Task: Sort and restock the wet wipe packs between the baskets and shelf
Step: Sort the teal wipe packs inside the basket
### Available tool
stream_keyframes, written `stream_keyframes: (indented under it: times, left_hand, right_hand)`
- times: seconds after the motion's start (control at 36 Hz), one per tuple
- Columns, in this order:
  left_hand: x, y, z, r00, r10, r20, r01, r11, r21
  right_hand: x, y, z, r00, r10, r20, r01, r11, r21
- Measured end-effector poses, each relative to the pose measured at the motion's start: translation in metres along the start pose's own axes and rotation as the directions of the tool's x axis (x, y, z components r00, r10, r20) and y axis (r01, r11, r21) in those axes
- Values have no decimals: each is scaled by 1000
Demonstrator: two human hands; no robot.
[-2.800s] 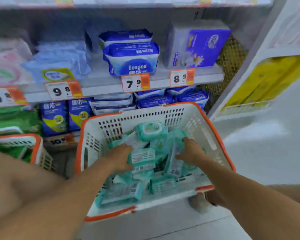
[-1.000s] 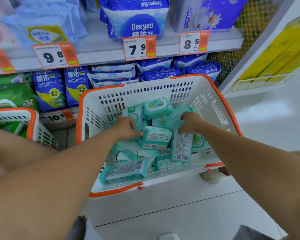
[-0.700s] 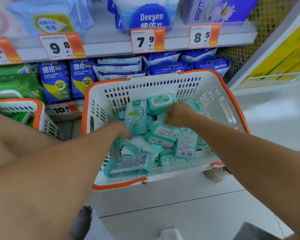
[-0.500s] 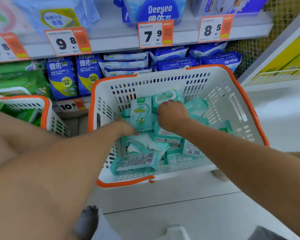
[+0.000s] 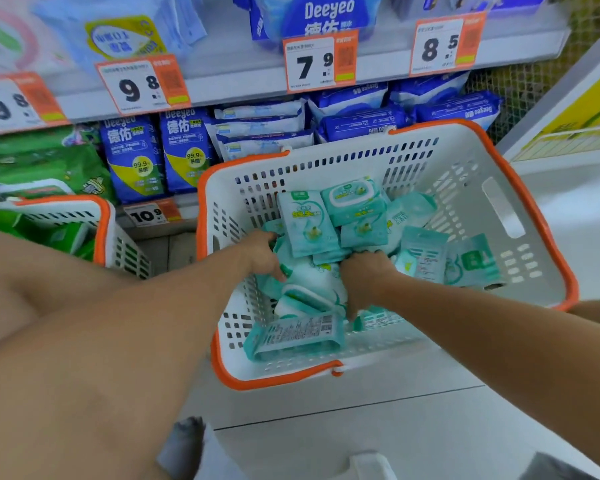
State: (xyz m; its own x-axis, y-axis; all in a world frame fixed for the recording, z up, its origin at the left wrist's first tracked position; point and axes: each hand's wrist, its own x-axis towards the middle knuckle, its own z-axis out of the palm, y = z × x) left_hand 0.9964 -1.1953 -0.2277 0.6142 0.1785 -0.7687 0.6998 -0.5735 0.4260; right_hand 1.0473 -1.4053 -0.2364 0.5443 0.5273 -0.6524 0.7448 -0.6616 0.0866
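The teal wipe packs lie heaped in the near basket, where the left hand and right hand each clench on packs, seemingly mid-sort, next lifting them toward the shelf tagged "Deyeo", 7.9.

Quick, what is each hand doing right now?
Left hand: grips teal wipe packs in the basket.
Right hand: in the packs; grip cannot be told.

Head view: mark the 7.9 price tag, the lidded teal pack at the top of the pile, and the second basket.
7.9 price tag [image 5: 310, 64]: head view, on the printed digits.
lidded teal pack [image 5: 352, 197]: head view, on its white flip lid.
second basket [image 5: 103, 223]: head view, on its orange rim.
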Motion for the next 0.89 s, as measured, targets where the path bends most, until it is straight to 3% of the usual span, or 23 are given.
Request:
stream_keyframes:
  times: [0.06,0.19,0.25,0.36,0.42,0.47,0.53,0.61,0.67,0.78,0.83,0.89]
  left_hand:
    - [-3,0,3,997,55,-54,-55,998,-9]
    - [-17,11,-15,981,191,-34,-194,951,-241]
    - [-26,24,-27,964,241,-110,-264,908,-327]
    - [-61,68,-56,868,340,-363,-455,837,-303]
    - [-82,87,-68,855,370,-363,-482,826,-293]
    - [-102,101,-79,879,306,-365,-445,801,-400]
    - [-124,114,-92,922,237,-306,-385,652,-653]
    - [-156,135,-117,907,318,-275,-382,350,-855]
    - [-182,152,-128,843,442,-305,-454,281,-846]
    - [-211,178,-138,675,641,-366,-701,402,-589]
    - [-224,188,-143,664,667,-338,-721,452,-526]
    - [-238,202,-147,617,677,-400,-763,389,-517]
  right_hand:
    - [0,2,-1,1000,23,-10,-22,993,114]
    - [-7,14,-14,999,44,11,-45,942,333]
    - [-14,23,-27,1000,5,-20,5,900,436]
    - [-45,51,-77,991,-30,-134,111,752,650]
    - [-68,65,-104,982,-17,-186,157,616,772]
    - [-87,79,-124,978,11,-210,177,491,853]
    - [-106,95,-140,970,71,-233,188,393,900]
    - [-133,125,-168,950,116,-289,252,260,932]
    - [-154,144,-191,937,145,-316,300,122,946]
    - [-192,176,-242,901,221,-373,397,-75,915]
    - [-208,186,-265,861,270,-432,469,-86,879]
    - [-223,190,-283,812,297,-502,532,-23,847]
